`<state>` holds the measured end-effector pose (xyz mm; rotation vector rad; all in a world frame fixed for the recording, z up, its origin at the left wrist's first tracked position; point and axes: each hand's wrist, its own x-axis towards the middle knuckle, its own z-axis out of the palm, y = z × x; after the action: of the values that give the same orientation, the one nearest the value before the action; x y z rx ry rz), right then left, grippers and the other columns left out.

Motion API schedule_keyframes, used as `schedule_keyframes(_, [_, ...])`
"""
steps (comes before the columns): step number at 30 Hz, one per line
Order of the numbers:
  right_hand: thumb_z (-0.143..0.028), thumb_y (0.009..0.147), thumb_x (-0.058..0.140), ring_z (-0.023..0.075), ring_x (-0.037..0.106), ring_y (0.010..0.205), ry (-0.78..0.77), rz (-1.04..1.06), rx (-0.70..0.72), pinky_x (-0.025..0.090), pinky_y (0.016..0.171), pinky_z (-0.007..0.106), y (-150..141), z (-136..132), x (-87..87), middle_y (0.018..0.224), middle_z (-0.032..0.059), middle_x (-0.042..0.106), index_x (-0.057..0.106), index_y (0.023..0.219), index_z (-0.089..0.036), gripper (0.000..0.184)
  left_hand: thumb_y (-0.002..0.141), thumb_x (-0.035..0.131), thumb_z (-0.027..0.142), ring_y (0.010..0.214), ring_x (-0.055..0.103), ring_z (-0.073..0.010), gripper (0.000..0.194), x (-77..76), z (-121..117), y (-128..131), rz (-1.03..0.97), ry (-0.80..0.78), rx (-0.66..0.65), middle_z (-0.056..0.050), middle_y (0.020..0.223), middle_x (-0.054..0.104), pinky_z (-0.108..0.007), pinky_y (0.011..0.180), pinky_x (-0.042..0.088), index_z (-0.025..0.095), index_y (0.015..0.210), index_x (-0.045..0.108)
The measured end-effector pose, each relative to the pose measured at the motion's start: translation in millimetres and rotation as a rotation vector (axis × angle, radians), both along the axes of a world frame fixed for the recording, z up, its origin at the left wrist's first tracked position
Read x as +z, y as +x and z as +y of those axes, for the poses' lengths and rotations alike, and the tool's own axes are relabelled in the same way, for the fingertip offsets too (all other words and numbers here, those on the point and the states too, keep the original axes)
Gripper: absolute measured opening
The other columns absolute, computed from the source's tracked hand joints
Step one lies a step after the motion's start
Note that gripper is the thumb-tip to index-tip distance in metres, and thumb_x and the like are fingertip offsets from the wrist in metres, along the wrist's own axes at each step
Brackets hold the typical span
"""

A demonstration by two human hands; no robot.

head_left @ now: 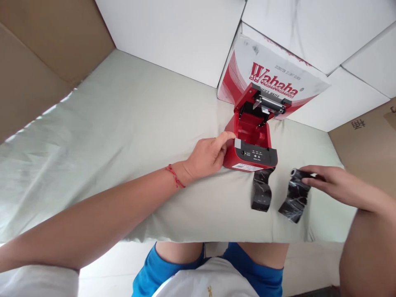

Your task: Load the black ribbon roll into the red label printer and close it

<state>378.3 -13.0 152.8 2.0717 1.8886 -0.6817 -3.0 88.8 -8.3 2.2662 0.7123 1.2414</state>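
Observation:
A red label printer (247, 159) stands on the cloth with its lid (262, 103) raised and its inner bay in view. My left hand (208, 156) grips the printer's left front corner, with a finger over the top edge and the other fingers curled against the side. To the right of the printer, my right hand (328, 181) pinches a small roll of black, white-streaked labels (298, 189), its loose end hanging down. Its light core shows at the left end. A separate-looking strip of the same black material (262, 196) lies curled at the printer's front right.
A pale green cloth (148, 123) covers the table. Behind the printer stands a red and white Wahaha carton (272, 62) against white boxes (170, 37). Brown cardboard (46, 53) borders the left side, and more cardboard (368, 144) the right. The table's front edge lies near my lap.

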Motion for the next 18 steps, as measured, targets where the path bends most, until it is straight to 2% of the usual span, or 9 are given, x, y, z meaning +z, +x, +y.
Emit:
schedule_keyframes(2, [-0.058, 0.095, 0.054, 0.0373, 0.078, 0.11, -0.016, 0.002, 0.013, 0.064, 0.093, 0.05, -12, 3, -19.6, 0.125, 0.0114, 0.084, 0.083, 0.116, -0.025, 0.048, 0.083, 0.042, 0.005, 0.066, 0.065, -0.0157, 0.064, 0.0, 0, 0, -0.024, 0.023, 0.004, 0.006, 0.078, 0.065, -0.025, 0.066, 0.048, 0.021, 0.145, 0.048])
schedule_keyframes(7, [-0.058, 0.099, 0.053, 0.0292, 0.077, 0.086, 0.25, 0.056, 0.002, 0.062, 0.087, 0.048, -56, 21, -56.0, 0.127, 0.0141, 0.081, 0.076, 0.133, -0.022, 0.055, 0.083, 0.044, 0.004, 0.067, 0.063, -0.0144, 0.067, -0.8, 1, -1, -0.075, 0.018, 0.002, 0.006, 0.08, 0.065, -0.024, 0.067, 0.048, 0.022, 0.147, 0.048])
schedule_keyframes(10, [-0.044, 0.1, 0.054, 0.0284, 0.077, 0.098, 0.251, 0.169, 0.116, 0.061, 0.089, 0.043, -75, 30, -65.2, 0.129, 0.0117, 0.08, 0.077, 0.127, -0.023, 0.041, 0.081, 0.044, 0.002, 0.064, 0.061, -0.013, 0.065, -0.8, 1, -2, -0.064, 0.018, 0.001, 0.007, 0.079, 0.065, -0.023, 0.065, 0.047, 0.022, 0.142, 0.051])
schedule_keyframes(13, [-0.039, 0.1, 0.059, 0.0273, 0.078, 0.103, 0.128, 0.255, 0.243, 0.062, 0.089, 0.039, -84, 29, -52.0, 0.126, 0.0082, 0.081, 0.08, 0.122, -0.026, 0.033, 0.08, 0.043, 0.001, 0.065, 0.061, -0.0125, 0.065, -0.2, 0, -2, -0.063, 0.046, 0.009, 0.007, 0.079, 0.064, -0.022, 0.065, 0.048, 0.022, 0.141, 0.051])
schedule_keyframes(16, [-0.038, 0.104, 0.064, 0.0223, 0.079, 0.105, -0.111, 0.428, 0.445, 0.064, 0.088, 0.033, -89, 20, -16.8, 0.125, 0.0041, 0.081, 0.081, 0.126, -0.032, 0.029, 0.081, 0.045, 0.001, 0.077, 0.065, -0.0146, 0.064, 0.8, 1, -1, -0.091, 0.059, 0.068, 0.002, 0.092, 0.068, -0.025, 0.072, 0.054, 0.022, 0.141, 0.051])
schedule_keyframes(18, [-0.041, 0.106, 0.064, 0.0204, 0.079, 0.103, -0.102, 0.51, 0.484, 0.065, 0.087, 0.031, -93, 18, 7.3, 0.124, 0.0043, 0.081, 0.081, 0.128, -0.033, 0.029, 0.081, 0.046, 0.002, 0.089, 0.066, -0.0182, 0.062, 1.3, 2, -1, -0.11, 0.081, 0.133, -0.004, 0.104, 0.068, -0.03, 0.078, 0.058, 0.021, 0.139, 0.054])
